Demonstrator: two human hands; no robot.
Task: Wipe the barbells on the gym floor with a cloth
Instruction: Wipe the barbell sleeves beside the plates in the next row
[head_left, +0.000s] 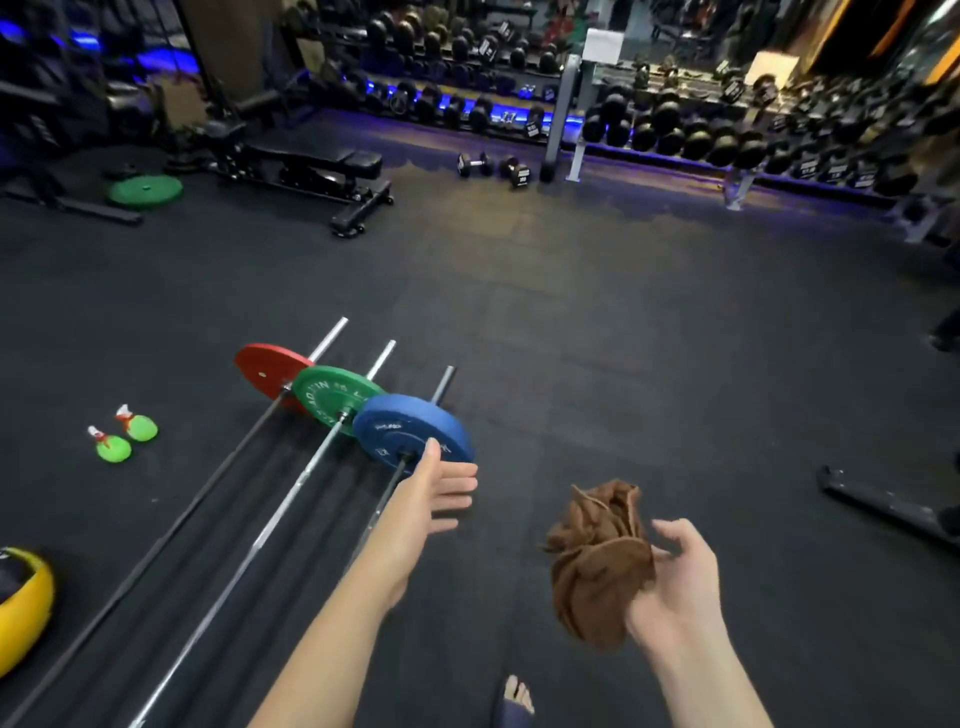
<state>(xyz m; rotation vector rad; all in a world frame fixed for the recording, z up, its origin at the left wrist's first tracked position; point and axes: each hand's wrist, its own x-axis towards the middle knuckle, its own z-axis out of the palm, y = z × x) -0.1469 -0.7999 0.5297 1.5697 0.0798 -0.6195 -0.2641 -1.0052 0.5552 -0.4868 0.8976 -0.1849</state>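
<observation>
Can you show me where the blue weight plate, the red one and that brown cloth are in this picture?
blue plate (415, 423), head view, on its flat face.
red plate (267, 370), head view, on its flat face.
brown cloth (597, 566), head view, on its bunched middle.

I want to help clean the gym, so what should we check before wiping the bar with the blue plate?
1. The brown cloth is in the grip of the right hand: ok.
2. The left hand is free and open: ok.
3. The blue-plate barbell lies on the floor: ok.
4. Cloth touching that bar: not ok, it is held apart in the air.
5. Cloth clean or damp: cannot tell.
</observation>
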